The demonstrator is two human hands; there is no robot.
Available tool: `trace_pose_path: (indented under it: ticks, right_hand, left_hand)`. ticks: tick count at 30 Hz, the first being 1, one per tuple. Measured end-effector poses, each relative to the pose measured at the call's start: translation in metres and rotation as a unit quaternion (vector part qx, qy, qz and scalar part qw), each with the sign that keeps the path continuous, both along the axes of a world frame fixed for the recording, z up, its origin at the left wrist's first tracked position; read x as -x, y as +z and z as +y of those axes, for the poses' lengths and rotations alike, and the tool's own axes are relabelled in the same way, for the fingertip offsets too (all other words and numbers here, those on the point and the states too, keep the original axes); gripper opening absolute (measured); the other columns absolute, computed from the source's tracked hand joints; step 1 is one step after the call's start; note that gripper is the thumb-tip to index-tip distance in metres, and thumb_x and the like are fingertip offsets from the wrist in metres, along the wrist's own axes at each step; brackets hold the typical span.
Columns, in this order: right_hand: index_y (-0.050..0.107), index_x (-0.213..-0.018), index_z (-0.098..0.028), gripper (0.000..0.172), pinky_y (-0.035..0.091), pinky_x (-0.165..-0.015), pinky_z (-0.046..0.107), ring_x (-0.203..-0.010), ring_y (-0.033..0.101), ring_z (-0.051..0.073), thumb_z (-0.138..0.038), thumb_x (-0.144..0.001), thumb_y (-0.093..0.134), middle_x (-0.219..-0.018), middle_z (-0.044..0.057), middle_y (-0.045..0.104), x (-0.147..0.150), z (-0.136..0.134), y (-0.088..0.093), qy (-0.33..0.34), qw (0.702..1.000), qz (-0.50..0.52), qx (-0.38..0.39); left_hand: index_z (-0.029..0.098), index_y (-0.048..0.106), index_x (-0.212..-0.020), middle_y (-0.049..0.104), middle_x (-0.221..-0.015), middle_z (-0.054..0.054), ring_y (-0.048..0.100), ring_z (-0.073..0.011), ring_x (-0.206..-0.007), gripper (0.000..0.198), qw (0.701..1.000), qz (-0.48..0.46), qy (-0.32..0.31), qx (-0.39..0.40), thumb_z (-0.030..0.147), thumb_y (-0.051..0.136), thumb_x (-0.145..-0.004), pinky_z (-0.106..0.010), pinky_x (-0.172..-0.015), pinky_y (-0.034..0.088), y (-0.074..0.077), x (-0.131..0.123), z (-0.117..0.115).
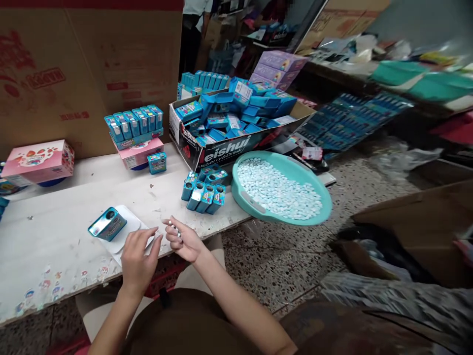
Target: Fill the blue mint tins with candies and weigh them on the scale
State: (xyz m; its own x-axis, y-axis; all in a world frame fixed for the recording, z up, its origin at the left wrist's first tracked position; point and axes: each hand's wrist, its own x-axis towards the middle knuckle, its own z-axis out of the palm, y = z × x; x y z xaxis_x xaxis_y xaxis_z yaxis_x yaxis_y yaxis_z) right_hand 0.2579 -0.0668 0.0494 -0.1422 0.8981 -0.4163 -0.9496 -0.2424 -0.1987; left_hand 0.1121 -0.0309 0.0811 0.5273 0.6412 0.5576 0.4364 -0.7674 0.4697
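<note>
Now holds pale candies (179,234) in the curled right hand (186,244), with the left hand (137,256) loosely spread beside it. Has one tin (113,228) on a white pad (130,220) just beyond, more tins (207,197) farther off, beside a candy-filled basin (240,195).

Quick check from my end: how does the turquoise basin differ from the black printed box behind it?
Shape: the basin is rounded, while the printed box is straight-sided.
Colour: the basin is plain turquoise on its outside; the box is mostly black with large lettering.
Contents: the basin holds loose pale pieces, the box a jumble of blue containers.
Both are open-topped.
</note>
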Motion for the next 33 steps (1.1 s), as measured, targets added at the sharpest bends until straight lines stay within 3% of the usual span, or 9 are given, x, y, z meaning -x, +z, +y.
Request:
trace_pose_path:
  ticks: [7, 12, 17, 21, 24, 27, 29, 31, 33]
  right_hand:
    - [0.047, -0.073, -0.017, 0.039, 0.007, -0.035, 0.012, -0.038, 0.021, -0.001, -0.042, -0.066, 0.076, -0.050, -0.011, 0.036, 0.025, -0.025, -0.008, 0.011, 0.994, -0.109, 0.030]
    - [0.047, -0.073, -0.016, 0.041, 0.005, -0.037, 0.013, -0.038, 0.019, -0.001, -0.046, -0.065, 0.075, -0.049, -0.011, 0.033, 0.027, -0.028, -0.001, 0.056, 0.990, -0.129, 0.027]
    - [0.047, -0.071, -0.016, 0.041, 0.006, -0.037, 0.014, -0.039, 0.017, 0.000, -0.047, -0.068, 0.073, -0.050, -0.011, 0.032, 0.034, -0.023, 0.008, 0.079, 0.991, -0.108, 0.000]
    - [0.050, -0.074, -0.017, 0.036, 0.004, -0.036, 0.014, -0.039, 0.014, 0.001, -0.044, -0.069, 0.073, -0.051, -0.011, 0.028, -0.003, -0.023, 0.018, 0.050, 0.994, -0.099, 0.019]
    - [0.041, -0.065, -0.019, 0.038, 0.005, -0.035, 0.014, -0.039, 0.015, 0.002, -0.039, -0.068, 0.074, -0.052, -0.010, 0.029, -0.073, -0.035, 0.043, -0.113, 0.969, -0.213, 0.049]
    - [0.036, -0.059, -0.020, 0.041, 0.007, -0.035, 0.016, -0.038, 0.018, 0.003, -0.041, -0.072, 0.069, -0.050, -0.010, 0.028, -0.152, -0.052, 0.077, -0.265, 0.892, -0.359, 0.071]
    - [0.036, -0.057, -0.020, 0.038, 0.009, -0.037, 0.019, -0.038, 0.019, 0.004, -0.040, -0.080, 0.058, -0.048, -0.008, 0.028, -0.196, -0.058, 0.092, -0.354, 0.805, -0.465, 0.105]
    - [0.036, -0.054, -0.022, 0.036, 0.014, -0.039, 0.023, -0.038, 0.020, 0.005, -0.032, -0.087, 0.046, -0.046, -0.007, 0.027, -0.229, -0.059, 0.095, -0.440, 0.659, -0.578, 0.196]
    - [0.043, -0.056, -0.021, 0.034, 0.021, -0.043, 0.026, -0.039, 0.026, 0.008, -0.028, -0.089, 0.037, -0.046, -0.004, 0.033, -0.251, -0.059, 0.086, -0.408, 0.481, -0.718, 0.295]
  left_hand:
    - [0.023, 0.065, -0.096, 0.061, -0.088, -0.004, 0.053, -0.0164, -0.081, 0.014, 0.996, 0.090, -0.007, 0.014, 0.023, 0.057, -0.084, -0.031, -0.073, 0.046, -0.010, -0.006, -0.001]
    - [0.022, 0.065, -0.094, 0.063, -0.089, -0.005, 0.055, -0.0172, -0.085, 0.013, 0.992, 0.110, -0.010, 0.061, 0.024, 0.056, -0.085, -0.034, -0.075, 0.048, -0.005, 0.002, -0.008]
    - [0.022, 0.065, -0.091, 0.064, -0.086, -0.005, 0.057, -0.0167, -0.083, 0.012, 0.998, 0.056, -0.010, 0.025, 0.020, 0.056, -0.083, -0.034, -0.075, 0.048, 0.005, 0.007, -0.006]
    - [0.022, 0.065, -0.094, 0.065, -0.090, -0.004, 0.058, -0.0169, -0.087, 0.015, 0.996, 0.002, 0.066, -0.054, 0.020, 0.063, -0.079, -0.035, -0.080, 0.047, 0.027, 0.027, 0.022]
    - [0.021, 0.066, -0.090, 0.066, -0.088, -0.004, 0.057, -0.0182, -0.085, 0.013, 0.982, 0.022, 0.154, -0.110, 0.025, 0.064, -0.078, -0.037, -0.083, 0.045, 0.041, 0.046, 0.054]
    - [0.021, 0.067, -0.084, 0.067, -0.085, -0.004, 0.056, -0.0198, -0.084, 0.012, 0.971, 0.092, 0.182, -0.123, 0.030, 0.061, -0.079, -0.038, -0.083, 0.044, 0.043, 0.056, 0.079]
    - [0.021, 0.068, -0.082, 0.067, -0.086, -0.004, 0.056, -0.0211, -0.086, 0.014, 0.968, 0.134, 0.183, -0.110, 0.032, 0.059, -0.080, -0.038, -0.083, 0.043, 0.039, 0.057, 0.088]
    - [0.022, 0.068, -0.080, 0.067, -0.086, -0.004, 0.055, -0.0224, -0.087, 0.014, 0.965, 0.174, 0.177, -0.084, 0.032, 0.058, -0.080, -0.039, -0.082, 0.043, 0.034, 0.054, 0.092]
    - [0.022, 0.068, -0.080, 0.066, -0.087, -0.005, 0.054, -0.0237, -0.088, 0.015, 0.961, 0.201, 0.178, -0.065, 0.033, 0.059, -0.080, -0.039, -0.080, 0.043, 0.031, 0.052, 0.092]
